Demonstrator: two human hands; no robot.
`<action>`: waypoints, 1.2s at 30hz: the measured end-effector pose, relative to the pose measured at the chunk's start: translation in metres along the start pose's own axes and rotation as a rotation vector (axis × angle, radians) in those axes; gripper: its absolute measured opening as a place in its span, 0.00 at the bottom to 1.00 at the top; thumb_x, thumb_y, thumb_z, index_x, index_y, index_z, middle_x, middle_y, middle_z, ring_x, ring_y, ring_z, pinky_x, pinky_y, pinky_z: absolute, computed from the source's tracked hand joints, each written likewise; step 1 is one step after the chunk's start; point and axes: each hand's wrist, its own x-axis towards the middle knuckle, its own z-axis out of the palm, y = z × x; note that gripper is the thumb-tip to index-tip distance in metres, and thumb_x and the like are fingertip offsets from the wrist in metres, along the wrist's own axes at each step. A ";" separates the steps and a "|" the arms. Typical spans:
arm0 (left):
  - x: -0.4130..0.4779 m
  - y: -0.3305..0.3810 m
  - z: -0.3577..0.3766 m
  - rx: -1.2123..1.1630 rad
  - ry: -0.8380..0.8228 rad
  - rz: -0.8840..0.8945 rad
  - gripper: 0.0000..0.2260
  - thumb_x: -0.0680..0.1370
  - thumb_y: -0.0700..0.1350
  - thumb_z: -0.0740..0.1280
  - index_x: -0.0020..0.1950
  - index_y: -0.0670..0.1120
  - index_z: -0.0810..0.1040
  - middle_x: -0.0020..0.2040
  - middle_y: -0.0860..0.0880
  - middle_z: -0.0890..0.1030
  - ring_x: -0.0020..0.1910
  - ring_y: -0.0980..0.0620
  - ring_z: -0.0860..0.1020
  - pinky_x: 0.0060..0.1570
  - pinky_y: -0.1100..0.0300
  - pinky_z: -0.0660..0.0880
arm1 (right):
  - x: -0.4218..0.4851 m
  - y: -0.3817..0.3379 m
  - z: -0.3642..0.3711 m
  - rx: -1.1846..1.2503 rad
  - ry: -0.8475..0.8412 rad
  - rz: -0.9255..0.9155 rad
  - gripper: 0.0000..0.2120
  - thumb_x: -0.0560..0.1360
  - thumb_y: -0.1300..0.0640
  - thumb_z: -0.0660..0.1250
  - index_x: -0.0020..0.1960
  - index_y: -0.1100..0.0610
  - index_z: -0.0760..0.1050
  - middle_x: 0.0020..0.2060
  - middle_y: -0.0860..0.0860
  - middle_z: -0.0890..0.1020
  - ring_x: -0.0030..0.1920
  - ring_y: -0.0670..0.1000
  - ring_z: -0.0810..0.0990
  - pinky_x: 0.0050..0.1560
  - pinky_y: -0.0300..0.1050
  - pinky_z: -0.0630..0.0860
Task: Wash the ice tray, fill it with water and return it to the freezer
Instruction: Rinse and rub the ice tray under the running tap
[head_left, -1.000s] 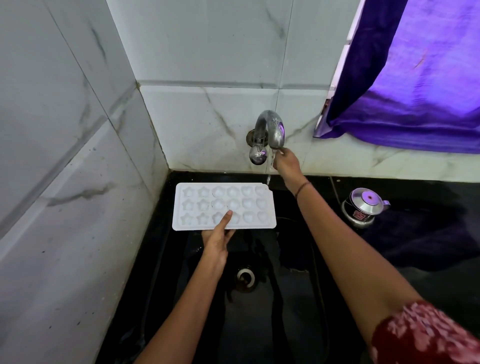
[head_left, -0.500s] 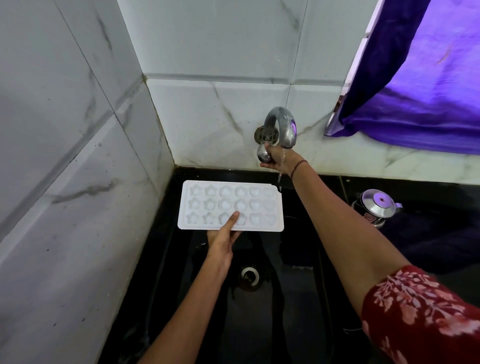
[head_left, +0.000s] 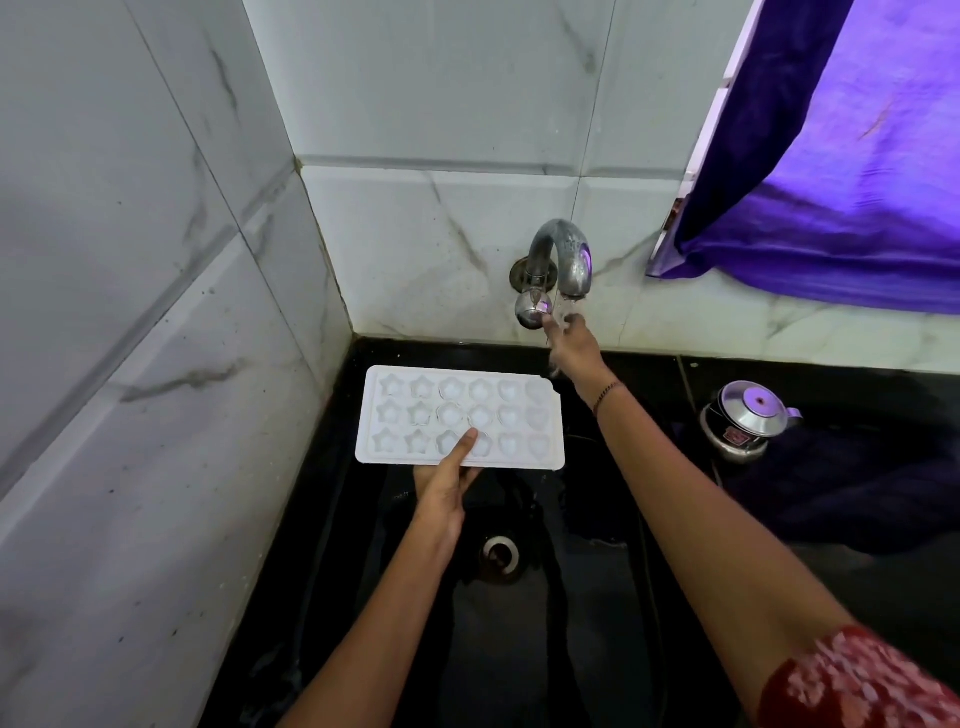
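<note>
Ice tray, white w/ star- and heart-shaped cells, is held level over black sink, just left of tap. Left hand pinches the tray's near edge, thumb on top, fingers under. Right hand is at tap knob w/ water running over it; can't tell if it grips. Steel pot sits at right.

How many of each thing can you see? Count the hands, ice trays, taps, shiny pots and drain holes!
Hands: 2 (left hand, right hand)
Ice tray: 1
Tap: 1
Metal pot: 1
Drain: 1
Total: 6
</note>
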 end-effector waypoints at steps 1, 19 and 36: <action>0.000 -0.001 -0.001 -0.006 0.005 0.002 0.21 0.70 0.34 0.72 0.61 0.48 0.74 0.54 0.50 0.82 0.52 0.52 0.81 0.44 0.59 0.81 | -0.010 0.011 -0.001 -0.016 0.039 -0.038 0.16 0.80 0.53 0.58 0.64 0.61 0.67 0.47 0.60 0.78 0.40 0.54 0.78 0.42 0.42 0.78; -0.011 -0.012 -0.009 0.045 0.047 -0.049 0.25 0.69 0.36 0.74 0.65 0.44 0.73 0.59 0.46 0.80 0.56 0.48 0.80 0.47 0.57 0.80 | -0.085 0.081 -0.008 -0.951 0.072 -0.413 0.22 0.76 0.65 0.56 0.64 0.47 0.73 0.71 0.56 0.63 0.72 0.60 0.57 0.68 0.57 0.58; -0.003 0.001 0.009 -0.070 0.019 0.018 0.23 0.70 0.33 0.72 0.63 0.45 0.72 0.54 0.47 0.80 0.51 0.51 0.81 0.45 0.55 0.81 | -0.087 0.077 -0.013 -0.883 0.077 -0.566 0.13 0.79 0.51 0.57 0.63 0.48 0.71 0.71 0.53 0.64 0.72 0.56 0.58 0.69 0.56 0.59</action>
